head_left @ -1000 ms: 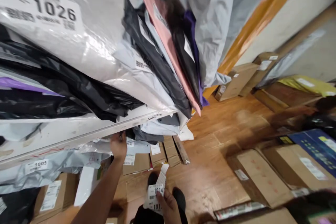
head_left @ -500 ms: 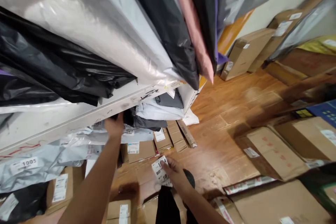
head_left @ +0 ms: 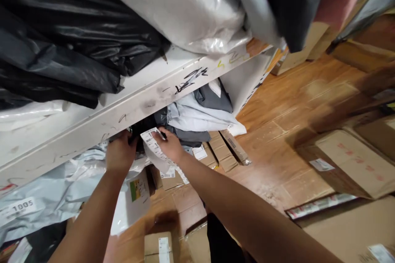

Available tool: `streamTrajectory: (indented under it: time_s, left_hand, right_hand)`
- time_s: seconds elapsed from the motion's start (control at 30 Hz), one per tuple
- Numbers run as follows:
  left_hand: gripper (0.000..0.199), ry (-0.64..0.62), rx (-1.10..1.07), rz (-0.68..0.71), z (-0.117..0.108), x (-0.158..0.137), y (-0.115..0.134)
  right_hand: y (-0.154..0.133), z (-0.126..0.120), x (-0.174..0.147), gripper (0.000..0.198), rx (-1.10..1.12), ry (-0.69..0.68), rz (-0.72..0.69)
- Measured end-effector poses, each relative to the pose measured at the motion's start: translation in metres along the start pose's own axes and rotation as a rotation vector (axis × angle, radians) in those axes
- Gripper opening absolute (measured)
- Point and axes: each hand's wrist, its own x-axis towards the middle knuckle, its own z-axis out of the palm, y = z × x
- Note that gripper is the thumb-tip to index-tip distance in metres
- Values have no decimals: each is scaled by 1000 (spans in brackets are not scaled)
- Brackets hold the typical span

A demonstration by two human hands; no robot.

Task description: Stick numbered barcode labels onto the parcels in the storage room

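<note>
My left hand reaches in under the white shelf board, its fingers curled at the edge of a black plastic parcel. Shadow and the board hide the fingertips, so what they grip cannot be made out. Close beside it, my right hand pinches a strip of white printed labels between thumb and fingers. The strip hangs down in front of the stacked parcels. To the right of the hands lie a pale grey bag and a dark grey bag on the lower shelf.
Large black bags and a whitish bag overhang the upper shelf. A light-blue bag labelled 1005 lies lower left. Flat cartons stand below the lower parcels. More boxes crowd the wooden floor at right.
My right hand has moved up and left with the label strip, from above the floor to beside my left hand. The view has shifted closer to the shelf. A white package with a green-yellow patch now shows below my left hand.
</note>
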Motion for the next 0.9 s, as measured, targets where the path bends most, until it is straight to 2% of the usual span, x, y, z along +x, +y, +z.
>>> streamTrajectory:
  time_s: [0.1, 0.2, 0.33, 0.43, 0.5, 0.53, 0.6, 0.63, 0.67, 0.77, 0.9]
  left_hand:
    - [31, 38, 125, 46, -2, -13, -1]
    - [29, 52, 113, 54, 2, -23, -6]
    - [28, 17, 60, 40, 4, -27, -12]
    - [34, -30, 118, 16, -6, -25, -1]
    - [47, 5, 232, 32, -14, -19, 16]
    - [49, 28, 278, 82, -16, -13, 27]
    - [41, 21, 255, 294, -16, 3, 47]
    - [40, -40, 205, 459, -12, 12, 54]
    - [40, -86, 178, 558, -6, 21, 60]
    - [41, -88, 181, 582, 18, 40, 61]
    - [47, -22, 198, 576, 40, 37, 46]
  right_hand:
    - [-3, -26, 6, 37, -76, 9, 35]
    - [-5, -53, 1, 43, -197, -25, 51]
    - [-3, -80, -8, 34, -390, -142, -35]
    - [-1, -90, -11, 26, -504, -267, -112]
    - [-2, -91, -12, 24, -579, -310, -120]
    - [-3, -91, -12, 24, -630, -313, -123]
    - [-5, -91, -13, 23, -812, -318, -143]
    - [-7, -91, -14, 22, -921, -321, -149]
    - [-9, -92, -14, 21, -1022, -323, -151]
    - [-16, -96, -15, 20, -1184, -295, -126]
    - [-22, -99, -16, 20, -1201, -219, -109]
